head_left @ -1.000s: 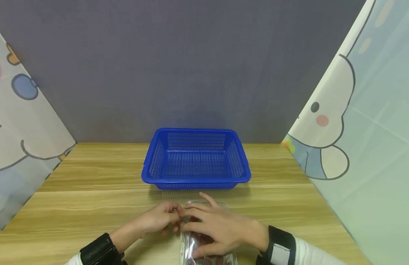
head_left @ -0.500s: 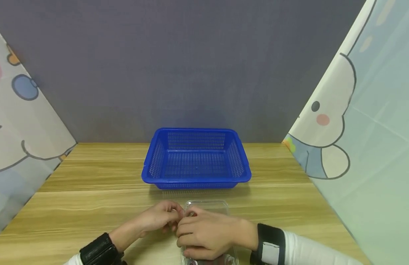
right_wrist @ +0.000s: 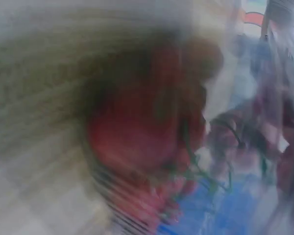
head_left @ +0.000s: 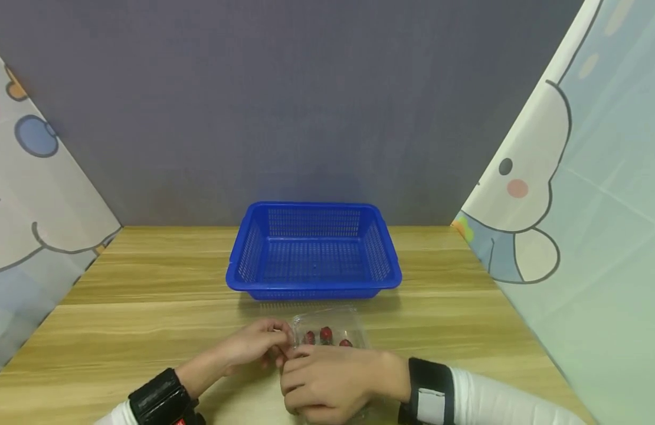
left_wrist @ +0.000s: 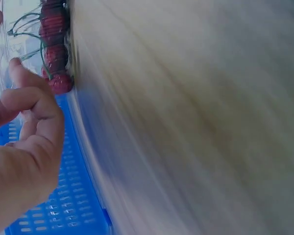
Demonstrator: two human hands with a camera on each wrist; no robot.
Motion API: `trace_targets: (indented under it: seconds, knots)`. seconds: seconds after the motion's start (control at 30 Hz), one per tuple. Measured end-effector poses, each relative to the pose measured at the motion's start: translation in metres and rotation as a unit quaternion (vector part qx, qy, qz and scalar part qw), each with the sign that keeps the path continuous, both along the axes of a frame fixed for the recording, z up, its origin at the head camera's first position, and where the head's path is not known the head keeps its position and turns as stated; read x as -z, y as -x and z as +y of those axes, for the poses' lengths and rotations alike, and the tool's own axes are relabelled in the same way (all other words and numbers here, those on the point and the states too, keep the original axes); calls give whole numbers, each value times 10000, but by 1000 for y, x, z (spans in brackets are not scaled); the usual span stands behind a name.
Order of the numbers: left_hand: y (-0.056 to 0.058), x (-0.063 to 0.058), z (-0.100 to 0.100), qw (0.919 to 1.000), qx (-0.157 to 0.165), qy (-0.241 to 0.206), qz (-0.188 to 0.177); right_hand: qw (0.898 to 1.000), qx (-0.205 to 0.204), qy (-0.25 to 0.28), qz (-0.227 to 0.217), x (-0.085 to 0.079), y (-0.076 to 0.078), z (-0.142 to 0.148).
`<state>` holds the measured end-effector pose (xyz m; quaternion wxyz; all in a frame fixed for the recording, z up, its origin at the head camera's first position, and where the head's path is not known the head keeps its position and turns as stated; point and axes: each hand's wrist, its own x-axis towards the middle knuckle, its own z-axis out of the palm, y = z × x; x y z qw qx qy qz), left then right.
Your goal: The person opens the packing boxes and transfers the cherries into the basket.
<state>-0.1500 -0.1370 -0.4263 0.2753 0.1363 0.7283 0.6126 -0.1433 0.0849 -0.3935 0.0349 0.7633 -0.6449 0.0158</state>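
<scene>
A clear plastic box (head_left: 338, 319) stands in front of me at the near side of the table, with several dark red cherries (head_left: 326, 335) showing through its far part. In the left wrist view the cherries (left_wrist: 55, 44) have thin green stems. My left hand (head_left: 257, 347) pinches the box's left edge with thumb and bent fingers. Reaching across from the right, my right hand (head_left: 338, 378) curls its fingers at the same edge, closer to me, and hides most of the near part of the box. The right wrist view is blurred, with red fruit seen close up.
Just beyond the box stands a blue perforated plastic basket (head_left: 314, 287) with nothing in it. The wooden table (head_left: 163, 283) ends at a dark grey backdrop (head_left: 317, 106). Printed cartoon sheets (head_left: 529, 236) bound it left and right.
My right hand has gone from spread fingers over the box to curled fingers at its left edge. The box's far edge now sits slanted, and cherries show there. My left hand has barely moved.
</scene>
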Motion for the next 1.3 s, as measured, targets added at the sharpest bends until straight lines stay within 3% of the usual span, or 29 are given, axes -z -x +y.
trace_targets:
  seconds: [0.23, 0.47, 0.8, 1.03, 1.13, 1.3]
  knots:
    - [4, 1, -3, 9998, 15, -144, -140, 9996, 85, 215, -154, 5, -3, -2]
    - [4, -2, 2, 9997, 93, -204, -76, 9973, 619, 251, -291, 9, -9, -3]
    - [6, -3, 7, 9995, 92, -198, -234, 9963, 820, 269, -33, 10, -10, -6]
    - [5, 1, 7, 10000, 76, -33, -37, 9929, 838, 594, -599, 12, -9, -7]
    - [5, 3, 6, 9999, 143, -69, -25, 9933, 865, 548, -542, 14, -8, -8]
    - [8, 0, 7, 9996, 262, -129, 56, 9942, 989, 415, -66, 11, -8, -8]
